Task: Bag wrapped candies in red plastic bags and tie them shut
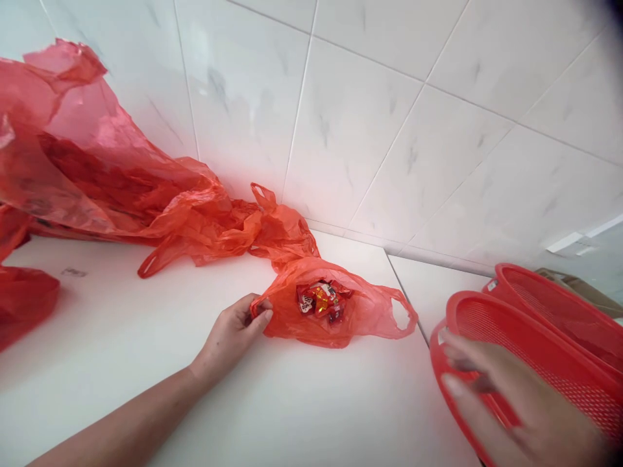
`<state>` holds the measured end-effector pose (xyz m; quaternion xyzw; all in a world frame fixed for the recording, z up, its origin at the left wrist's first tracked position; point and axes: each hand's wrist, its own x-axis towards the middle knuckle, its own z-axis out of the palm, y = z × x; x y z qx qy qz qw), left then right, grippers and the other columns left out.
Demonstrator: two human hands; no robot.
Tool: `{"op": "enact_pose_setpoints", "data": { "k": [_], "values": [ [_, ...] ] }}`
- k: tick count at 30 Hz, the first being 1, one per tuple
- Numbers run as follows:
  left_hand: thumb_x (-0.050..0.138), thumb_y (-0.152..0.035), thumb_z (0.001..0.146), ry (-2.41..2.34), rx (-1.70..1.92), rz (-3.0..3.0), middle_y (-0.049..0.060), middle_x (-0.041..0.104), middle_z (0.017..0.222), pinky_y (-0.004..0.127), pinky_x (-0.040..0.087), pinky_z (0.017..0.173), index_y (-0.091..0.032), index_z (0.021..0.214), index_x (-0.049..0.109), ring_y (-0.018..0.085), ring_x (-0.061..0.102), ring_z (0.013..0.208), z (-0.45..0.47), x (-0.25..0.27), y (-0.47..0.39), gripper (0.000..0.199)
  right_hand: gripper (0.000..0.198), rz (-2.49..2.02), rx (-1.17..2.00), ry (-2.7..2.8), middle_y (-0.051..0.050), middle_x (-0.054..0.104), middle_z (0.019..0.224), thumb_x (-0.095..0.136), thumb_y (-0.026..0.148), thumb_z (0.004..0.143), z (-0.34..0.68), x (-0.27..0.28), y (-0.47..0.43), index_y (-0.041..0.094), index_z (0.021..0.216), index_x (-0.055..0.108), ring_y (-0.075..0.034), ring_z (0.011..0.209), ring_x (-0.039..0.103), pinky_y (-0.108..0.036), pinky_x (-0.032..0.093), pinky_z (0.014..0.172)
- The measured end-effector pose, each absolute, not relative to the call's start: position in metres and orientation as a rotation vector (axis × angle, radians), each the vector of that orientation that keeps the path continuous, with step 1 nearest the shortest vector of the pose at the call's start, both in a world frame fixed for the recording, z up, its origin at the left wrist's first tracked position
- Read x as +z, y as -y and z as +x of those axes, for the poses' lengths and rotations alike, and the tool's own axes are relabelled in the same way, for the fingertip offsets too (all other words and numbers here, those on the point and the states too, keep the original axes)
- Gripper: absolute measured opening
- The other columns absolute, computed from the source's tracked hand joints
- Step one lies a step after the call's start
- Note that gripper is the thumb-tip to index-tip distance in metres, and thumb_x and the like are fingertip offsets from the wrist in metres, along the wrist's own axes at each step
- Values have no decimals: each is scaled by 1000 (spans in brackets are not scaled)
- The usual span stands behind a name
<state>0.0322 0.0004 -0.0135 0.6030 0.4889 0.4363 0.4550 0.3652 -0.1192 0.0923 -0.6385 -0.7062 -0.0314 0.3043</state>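
Observation:
My left hand (241,324) pinches the left edge of a thin red plastic bag (374,318), which lies with its mouth spread on the white table. Inside it sits a small heap of candies in shiny red wrappers (324,301). One cut-out handle of the bag points right, away from that hand. Blurred by motion, my right hand (520,395) is over the near red plastic basket (487,311) at the lower right. Its thumb and fingers are apart, and I see nothing between them.
More crumpled red plastic bags (204,214) run along the tiled wall (360,130) to the far left. Another red bag (29,301) is at the left edge. A second perforated red basket (549,295) stands behind the near one. A seam crosses the white tabletop (146,337) beside the baskets.

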Motion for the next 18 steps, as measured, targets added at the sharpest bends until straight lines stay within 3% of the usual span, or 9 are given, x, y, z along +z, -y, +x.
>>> {"op": "enact_pose_setpoints", "data": {
  "k": [3, 7, 9, 10, 13, 15, 18],
  "values": [
    [52, -39, 85, -1186, 1049, 1493, -2, 54, 73, 25, 42, 63, -20, 84, 55, 14, 51, 67, 30, -13, 1, 20, 70, -1721, -168, 1876, -12, 42, 141, 54, 44, 82, 318, 56, 115, 27, 145, 28, -35, 118, 50, -53, 49, 90],
    [54, -40, 85, -1136, 1010, 1493, -2, 55, 74, 24, 42, 63, -20, 89, 55, 13, 52, 67, 23, -1, 1, 20, 80, -1887, -160, 1450, -22, 25, 147, 50, 43, 84, 300, 23, 77, 13, 148, 11, -38, 134, 29, -57, 40, 97],
    [55, -41, 84, -1123, 975, 1513, -3, 53, 71, 23, 40, 60, -20, 86, 55, 12, 49, 63, 17, 11, 0, 20, 81, -1955, -144, 1299, -26, 29, 143, 53, 46, 82, 307, 20, 60, 8, 144, 19, -41, 133, 28, -58, 40, 95],
    [55, -41, 84, -1123, 953, 1524, -4, 51, 68, 22, 39, 58, -20, 81, 54, 11, 47, 60, 14, 18, -1, 21, 75, -1972, -91, 1271, -26, 37, 137, 54, 49, 81, 312, 21, 53, 8, 139, 30, -41, 128, 35, -56, 42, 92],
    [57, -42, 83, -1109, 883, 1514, -6, 47, 60, 21, 38, 53, -19, 72, 50, 9, 45, 54, 10, 40, -7, 26, 42, -1929, 297, 1295, -12, 63, 96, 52, 55, 81, 324, 33, 40, 17, 98, 60, -31, 91, 60, -42, 50, 70],
    [60, -42, 81, -1072, 906, 1467, -6, 48, 56, 20, 39, 50, -19, 71, 49, 9, 46, 50, 12, 58, -15, 27, 37, -1769, 531, 1276, -4, 63, 77, 53, 55, 81, 326, 50, 30, 20, 82, 61, -24, 74, 60, -33, 47, 62],
    [67, -40, 76, -989, 1163, 1345, -6, 51, 55, 19, 41, 48, -19, 72, 49, 8, 49, 48, 20, 94, -29, 28, 30, -1472, 555, 1101, -1, 64, 76, 62, 50, 78, 322, 91, 13, 20, 82, 64, -18, 74, 58, -27, 46, 64]
  ]
}}
